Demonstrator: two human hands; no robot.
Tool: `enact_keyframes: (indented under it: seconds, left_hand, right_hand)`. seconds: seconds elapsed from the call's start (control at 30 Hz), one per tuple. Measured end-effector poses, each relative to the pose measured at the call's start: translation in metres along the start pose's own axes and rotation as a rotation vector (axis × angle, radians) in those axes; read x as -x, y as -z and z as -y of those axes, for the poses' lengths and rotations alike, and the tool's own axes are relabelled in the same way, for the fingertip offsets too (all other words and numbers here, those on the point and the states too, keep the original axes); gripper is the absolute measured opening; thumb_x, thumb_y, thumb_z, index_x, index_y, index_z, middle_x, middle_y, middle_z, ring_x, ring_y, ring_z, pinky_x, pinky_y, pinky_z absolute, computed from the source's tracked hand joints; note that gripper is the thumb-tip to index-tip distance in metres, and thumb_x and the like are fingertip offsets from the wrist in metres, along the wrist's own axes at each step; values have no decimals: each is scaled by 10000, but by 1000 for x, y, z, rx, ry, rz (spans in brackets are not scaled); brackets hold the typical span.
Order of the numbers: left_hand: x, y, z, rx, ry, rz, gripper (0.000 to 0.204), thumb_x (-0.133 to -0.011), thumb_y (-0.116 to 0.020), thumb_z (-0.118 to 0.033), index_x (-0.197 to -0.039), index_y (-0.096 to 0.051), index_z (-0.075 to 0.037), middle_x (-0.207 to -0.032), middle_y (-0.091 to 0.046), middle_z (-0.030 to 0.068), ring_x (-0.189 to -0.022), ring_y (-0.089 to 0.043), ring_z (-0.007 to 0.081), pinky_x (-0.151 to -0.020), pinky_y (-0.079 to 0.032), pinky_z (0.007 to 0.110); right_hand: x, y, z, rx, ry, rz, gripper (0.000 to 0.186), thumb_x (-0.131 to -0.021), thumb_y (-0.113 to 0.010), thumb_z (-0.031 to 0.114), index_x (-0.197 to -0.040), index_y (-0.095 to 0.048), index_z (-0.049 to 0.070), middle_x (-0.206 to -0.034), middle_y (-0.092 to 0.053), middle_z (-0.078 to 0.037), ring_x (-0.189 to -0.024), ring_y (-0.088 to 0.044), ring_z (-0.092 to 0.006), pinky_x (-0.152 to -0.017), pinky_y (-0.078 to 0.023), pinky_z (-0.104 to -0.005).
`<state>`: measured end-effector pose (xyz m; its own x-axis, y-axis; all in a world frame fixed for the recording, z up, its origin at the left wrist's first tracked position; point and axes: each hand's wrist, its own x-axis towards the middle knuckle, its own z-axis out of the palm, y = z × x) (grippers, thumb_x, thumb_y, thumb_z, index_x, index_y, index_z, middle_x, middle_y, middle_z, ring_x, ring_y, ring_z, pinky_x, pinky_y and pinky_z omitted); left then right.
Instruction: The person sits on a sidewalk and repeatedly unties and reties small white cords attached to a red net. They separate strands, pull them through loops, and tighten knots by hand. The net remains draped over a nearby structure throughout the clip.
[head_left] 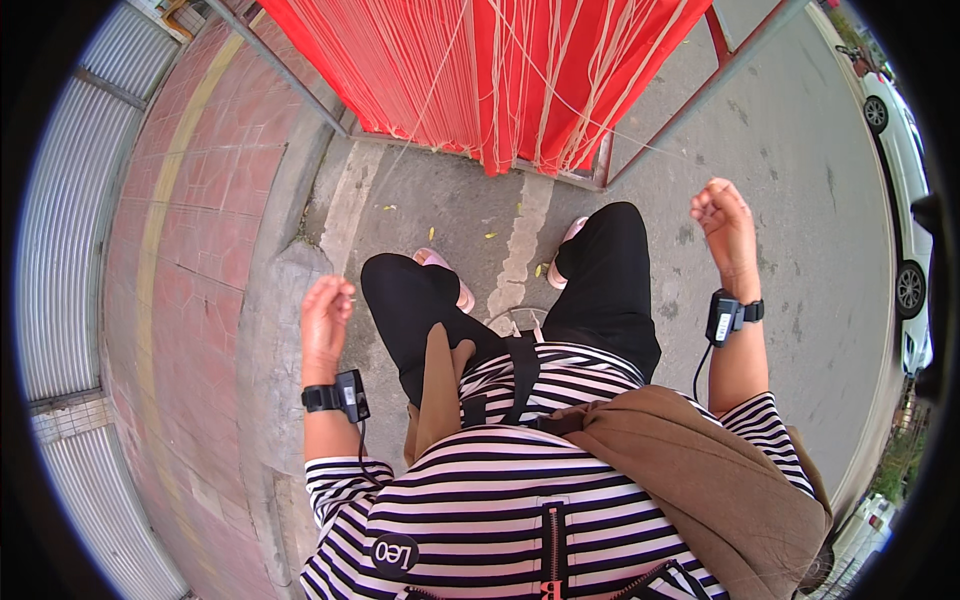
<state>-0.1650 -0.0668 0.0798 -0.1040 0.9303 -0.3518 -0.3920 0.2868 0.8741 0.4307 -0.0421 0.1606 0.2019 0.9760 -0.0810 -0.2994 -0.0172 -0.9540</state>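
Observation:
My left hand [327, 315] is raised beside my left knee with its fingers curled closed. A thin pale thread [428, 103] slants down toward it from the top of the view. Higher and farther out, my right hand [725, 222] is closed in a pinch. Another pale thread [575, 113] stretches down to the right toward its fingertips. Both threads fade close to the fingers. Ahead of my knees hangs red cloth [400, 75], with many pale strands [560, 70] over it, dense at left and in loose bunches at right.
A metal frame [665, 145] surrounds the cloth, its lower bar close to my feet. Under me is a stool, its rim [515, 318] partly showing between my legs. Red paving [205, 230] and a corrugated shutter [75, 230] lie left. A white car [908, 190] stands far right.

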Motion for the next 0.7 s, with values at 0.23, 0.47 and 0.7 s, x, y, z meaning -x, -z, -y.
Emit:
enact_keyframes:
  seconds: [0.23, 0.47, 0.7]
  left_hand:
    - [-41, -126, 91, -633, 176, 550, 143, -896, -624, -161, -906, -657, -22, -765, -675, 39, -630, -580, 99, -590, -464, 242]
    - [-87, -148, 156, -994, 45, 753, 166, -850, -666, -184, -849, -665, -18, -754, -675, 59, -665, -628, 134, -608, -506, 310]
    - [-117, -160, 192, -1177, 64, 859, 167, -769, -672, -229, -812, -698, -70, -808, -701, 112, -737, -665, 268, -680, -512, 377]
  right_hand:
    - [-6, -82, -131, 436, -407, 339, 63, -935, -579, 106, -943, -608, 51, -762, -637, -14, -693, -619, -98, -632, -495, -233]
    - [-24, -101, -214, 716, -546, 511, 154, -918, -589, 152, -880, -613, 5, -737, -661, -80, -671, -637, -146, -608, -507, -292]
    - [-70, -116, -215, 1593, -65, 754, 228, -831, -620, 233, -851, -647, 7, -790, -680, -194, -747, -679, -350, -676, -542, -438]
